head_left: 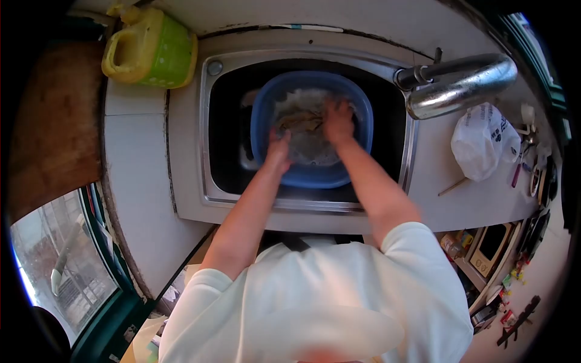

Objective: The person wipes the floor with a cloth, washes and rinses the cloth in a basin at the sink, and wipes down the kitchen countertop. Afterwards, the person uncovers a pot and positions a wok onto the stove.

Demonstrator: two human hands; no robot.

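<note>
A blue plastic basin sits inside the sink, holding cloudy, sudsy water. A wet brownish cloth lies bunched in that water, partly under the surface. At its left end my left hand is closed on the cloth, near the basin's left wall. My right hand reaches deeper into the basin, its fingers bent over the cloth's right end and slightly blurred. Whatever lies under the palms and beneath the suds is hidden.
The steel sink surrounds the basin. A chrome faucet arches at the right. On the counter stand a yellow-green jug at upper left and a white plastic bag at right, with a thin stick and utensils nearby.
</note>
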